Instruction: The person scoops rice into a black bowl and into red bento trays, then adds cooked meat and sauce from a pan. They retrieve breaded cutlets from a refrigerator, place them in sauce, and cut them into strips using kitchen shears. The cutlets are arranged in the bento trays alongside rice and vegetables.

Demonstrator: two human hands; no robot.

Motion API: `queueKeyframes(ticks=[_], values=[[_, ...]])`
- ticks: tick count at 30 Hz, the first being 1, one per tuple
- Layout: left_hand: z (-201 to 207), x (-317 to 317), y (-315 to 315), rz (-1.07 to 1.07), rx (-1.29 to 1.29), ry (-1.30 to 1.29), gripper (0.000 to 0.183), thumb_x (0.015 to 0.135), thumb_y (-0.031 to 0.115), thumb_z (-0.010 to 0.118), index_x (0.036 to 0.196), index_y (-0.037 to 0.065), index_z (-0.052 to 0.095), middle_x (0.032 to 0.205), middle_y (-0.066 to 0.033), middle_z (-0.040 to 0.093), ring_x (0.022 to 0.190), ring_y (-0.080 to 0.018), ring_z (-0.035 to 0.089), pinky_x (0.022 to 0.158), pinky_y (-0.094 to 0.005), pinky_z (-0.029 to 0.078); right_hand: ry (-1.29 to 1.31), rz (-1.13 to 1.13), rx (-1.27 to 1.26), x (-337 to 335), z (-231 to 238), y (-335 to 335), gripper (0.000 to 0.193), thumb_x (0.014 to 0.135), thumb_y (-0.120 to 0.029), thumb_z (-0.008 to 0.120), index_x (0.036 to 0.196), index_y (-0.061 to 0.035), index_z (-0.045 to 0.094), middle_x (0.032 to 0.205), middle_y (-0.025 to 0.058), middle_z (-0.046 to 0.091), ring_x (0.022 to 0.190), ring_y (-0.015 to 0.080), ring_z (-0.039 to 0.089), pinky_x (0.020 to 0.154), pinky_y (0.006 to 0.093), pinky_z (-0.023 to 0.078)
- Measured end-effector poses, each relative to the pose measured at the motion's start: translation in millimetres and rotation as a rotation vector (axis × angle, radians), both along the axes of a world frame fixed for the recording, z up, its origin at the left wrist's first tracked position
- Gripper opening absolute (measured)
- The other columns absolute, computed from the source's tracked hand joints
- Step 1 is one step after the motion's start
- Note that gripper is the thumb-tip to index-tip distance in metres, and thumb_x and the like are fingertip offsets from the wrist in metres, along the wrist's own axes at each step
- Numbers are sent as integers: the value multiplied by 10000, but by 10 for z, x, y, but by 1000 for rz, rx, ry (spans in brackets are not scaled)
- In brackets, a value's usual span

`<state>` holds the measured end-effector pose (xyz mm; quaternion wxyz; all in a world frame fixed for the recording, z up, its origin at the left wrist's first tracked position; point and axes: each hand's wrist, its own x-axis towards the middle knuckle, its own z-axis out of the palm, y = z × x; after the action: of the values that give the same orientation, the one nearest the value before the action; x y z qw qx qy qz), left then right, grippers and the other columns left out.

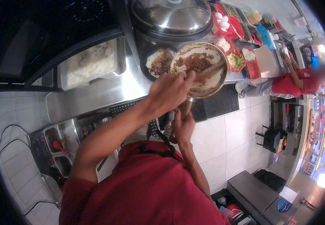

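My right hand (183, 127) is closed round the handle of a light-coloured frying pan (220, 80), which holds remains of brown saucy food (198, 62). The pan is at the edge of a dark bowl (146, 63), their rims overlapping in view. In that bowl lies white rice (153, 58) partly covered with brown food (164, 62). Over the pan's near left side, my left hand (171, 90) is closed with its fingers down toward the food. What it grips is mostly hidden; a brown streak beside the fingers may be a utensil.
Behind the bowl stands a large lidded metal pan (171, 17). A tub of rice (91, 62) is at left on the steel counter (132, 88). At right are red containers (253, 69), eggs (222, 21) and a person in red (294, 82). A dark mat (222, 101) lies on the tiled floor.
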<state>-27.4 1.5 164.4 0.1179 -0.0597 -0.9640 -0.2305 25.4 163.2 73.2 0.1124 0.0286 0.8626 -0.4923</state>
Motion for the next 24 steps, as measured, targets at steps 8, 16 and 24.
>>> queueKeyframes(ticks=[8, 16, 24], values=[[-41, -129, -305, 269, -6, -318, 371, 883, 79, 498, 1226, -57, 534, 839, -263, 668, 787, -395, 693, 682, -476, 561, 137, 21, 29, -41, -17, -34, 289, 947, -250, 631, 877, 27, 590, 564, 87, 588, 449, 157, 580, 424, 322, 457], [111, -186, -207, 192, 65, -182, 319, 929, 152, 489, 1187, -28, 545, 880, -280, 668, 812, -452, 668, 724, -509, 547, 84, 38, 22, -23, 77, -115, 295, 940, -249, 635, 886, 39, 601, 688, 196, 640, 614, 312, 658, 557, 401, 491], [-34, -25, -395, 361, 250, -506, 280, 975, 240, 491, 1148, 29, 553, 870, -298, 653, 856, -490, 634, 772, -588, 495, -58, -32, -25, -41, 50, -96, 299, 935, -249, 640, 878, 43, 606, 732, 241, 654, 660, 363, 677, 604, 434, 502]])
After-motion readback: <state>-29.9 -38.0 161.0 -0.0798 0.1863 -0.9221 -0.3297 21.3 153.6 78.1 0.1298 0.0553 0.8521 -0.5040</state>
